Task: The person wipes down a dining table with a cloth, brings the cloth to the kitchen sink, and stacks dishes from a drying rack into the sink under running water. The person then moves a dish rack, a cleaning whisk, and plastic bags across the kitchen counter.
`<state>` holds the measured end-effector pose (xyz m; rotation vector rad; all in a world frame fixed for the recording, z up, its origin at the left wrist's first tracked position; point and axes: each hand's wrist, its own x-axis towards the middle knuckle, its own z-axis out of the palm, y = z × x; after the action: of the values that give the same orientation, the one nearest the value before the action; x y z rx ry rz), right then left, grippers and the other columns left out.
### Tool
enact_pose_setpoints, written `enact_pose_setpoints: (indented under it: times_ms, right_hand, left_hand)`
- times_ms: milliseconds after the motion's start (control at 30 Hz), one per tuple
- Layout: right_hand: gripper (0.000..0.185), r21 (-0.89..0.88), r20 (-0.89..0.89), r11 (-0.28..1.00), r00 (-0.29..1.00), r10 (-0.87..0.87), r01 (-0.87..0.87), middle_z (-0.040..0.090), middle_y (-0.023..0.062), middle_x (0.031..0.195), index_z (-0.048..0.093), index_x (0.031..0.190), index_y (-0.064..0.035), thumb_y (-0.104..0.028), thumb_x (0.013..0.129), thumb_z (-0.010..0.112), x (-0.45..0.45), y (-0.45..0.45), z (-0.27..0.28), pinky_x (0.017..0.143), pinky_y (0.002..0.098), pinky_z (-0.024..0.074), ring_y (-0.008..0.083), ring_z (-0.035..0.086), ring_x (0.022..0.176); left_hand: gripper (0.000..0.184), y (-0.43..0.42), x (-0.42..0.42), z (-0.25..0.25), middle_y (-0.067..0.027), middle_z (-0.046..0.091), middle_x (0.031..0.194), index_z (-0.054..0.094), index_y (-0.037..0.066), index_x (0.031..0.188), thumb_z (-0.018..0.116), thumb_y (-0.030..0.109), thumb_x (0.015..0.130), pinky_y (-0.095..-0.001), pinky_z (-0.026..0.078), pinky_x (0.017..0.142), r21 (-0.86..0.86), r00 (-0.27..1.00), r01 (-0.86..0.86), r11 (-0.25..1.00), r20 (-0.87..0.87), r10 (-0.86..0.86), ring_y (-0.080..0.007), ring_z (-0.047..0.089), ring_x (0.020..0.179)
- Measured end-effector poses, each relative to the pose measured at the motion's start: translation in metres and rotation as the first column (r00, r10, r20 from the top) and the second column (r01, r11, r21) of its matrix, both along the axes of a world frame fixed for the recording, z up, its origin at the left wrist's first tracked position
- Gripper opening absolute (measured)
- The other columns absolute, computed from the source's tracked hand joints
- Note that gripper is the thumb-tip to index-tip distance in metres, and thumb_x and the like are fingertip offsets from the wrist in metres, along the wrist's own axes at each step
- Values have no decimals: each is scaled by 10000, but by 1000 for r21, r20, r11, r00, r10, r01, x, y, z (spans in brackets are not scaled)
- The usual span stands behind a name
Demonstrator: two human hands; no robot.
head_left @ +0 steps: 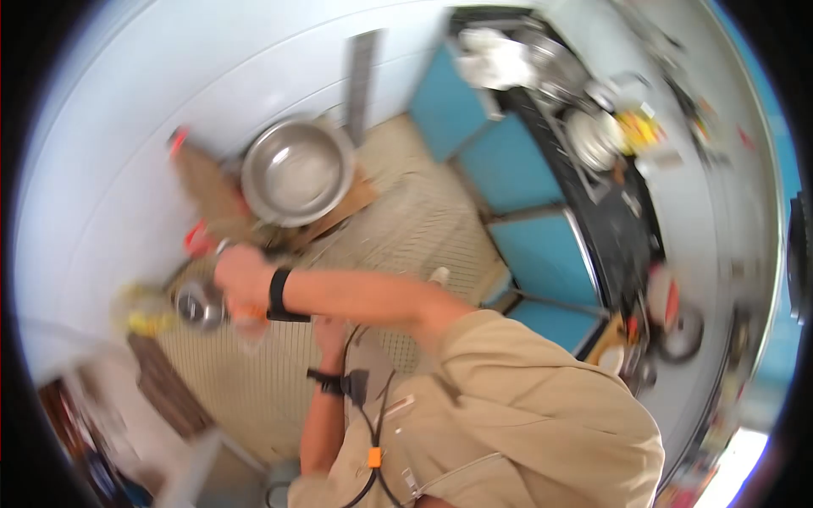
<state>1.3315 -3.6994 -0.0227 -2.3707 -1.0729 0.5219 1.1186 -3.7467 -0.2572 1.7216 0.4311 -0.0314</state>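
Observation:
My right hand, smeared by motion, reaches left across the view with a black band at its wrist. It is beside a small steel pot or bowl, and whether it touches it I cannot tell. Just below the hand is a blurred, orange-pink, partly see-through thing; its kind and what holds it are unclear. My left hand is under my right forearm, which hides its fingers. A black strap with a cable is at that wrist.
A large steel basin stands by the white wall on a brown board. Near it are a blurred brown bag-like thing and a yellow bag. To the right, blue cabinets carry a black counter with dishes.

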Motion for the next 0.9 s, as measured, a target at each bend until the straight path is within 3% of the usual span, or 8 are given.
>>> enact_pose_setpoints:
  times_ms: [67, 133, 233, 333, 367, 600, 633, 900]
  right_hand:
    - [182, 266, 191, 959, 970, -151, 97, 641, 148, 820, 669, 759, -29, -208, 772, 640, 6, -46, 10, 669, 467, 533, 359, 661, 757]
    - [170, 291, 118, 927, 953, -280, 237, 637, 145, 873, 669, 780, -39, -207, 779, 644, 12, -123, 61, 687, 458, 534, 353, 661, 790]
    - [221, 244, -57, 853, 885, -463, 462, 618, 126, 1045, 647, 1018, -65, -195, 840, 645, 6, -252, 103, 801, 429, 524, 318, 637, 958]
    - [380, 526, -54, 578, 702, -710, 624, 605, 141, 1202, 595, 1246, -85, -117, 872, 651, -28, -384, 105, 769, 348, 555, 243, 682, 880]
    - [402, 484, -65, 508, 609, -791, 712, 608, 137, 1198, 600, 1270, -97, -114, 874, 662, -42, -427, 102, 725, 309, 555, 214, 691, 806]
    - [347, 430, -139, 22, 90, -986, 902, 647, 128, 1113, 628, 1189, -35, -86, 849, 675, -126, -670, 92, 680, 320, 555, 202, 691, 761]
    - [334, 432, -157, -16, 57, -986, 902, 644, 132, 1118, 632, 1181, -35, -86, 854, 673, -133, -696, 89, 679, 322, 553, 202, 688, 749]
    - [291, 425, -126, -42, 13, -992, 904, 635, 133, 1137, 651, 1146, -31, -95, 864, 672, -160, -820, 100, 726, 359, 546, 237, 684, 799]
  left_hand:
    - [198, -3, 24, 75, -70, 680, 857, 690, -23, 1038, 629, 85, 883, -336, 504, 609, -175, 878, -129, 976, -478, 30, -175, 631, 733]
    - [220, -13, 42, 123, -37, 634, 864, 668, -3, 1102, 568, 58, 916, -330, 514, 661, -99, 847, -122, 988, -529, 52, -125, 570, 703]
    - [297, -10, 53, 133, -10, 598, 848, 619, 3, 1199, 564, 49, 911, -337, 527, 667, -191, 866, -171, 967, -496, 55, -113, 505, 602]
    - [341, -15, 70, 162, 31, 480, 634, 563, 13, 1256, 549, 70, 920, -347, 537, 637, -258, 903, -127, 958, -429, 4, -75, 441, 510]
    - [340, -19, 77, 178, 9, 554, 819, 565, -5, 1251, 580, 70, 920, -346, 554, 691, -328, 905, -110, 938, -424, -42, -84, 490, 590]
    - [401, -128, 146, 287, -127, 608, 1075, 553, 17, 1270, 497, 10, 873, -478, 580, 834, -430, 946, -56, 901, -311, -90, -261, 649, 902]
    - [467, -155, 158, 302, -175, 584, 1146, 514, 1, 1312, 462, -14, 848, -508, 552, 898, -426, 959, -27, 905, -266, -96, -317, 604, 1059]
    - [471, -349, 317, 331, -223, 498, 1208, 455, -32, 1350, 549, 64, 899, -565, 512, 961, -618, 951, 240, 749, -6, -310, -350, 483, 1202]
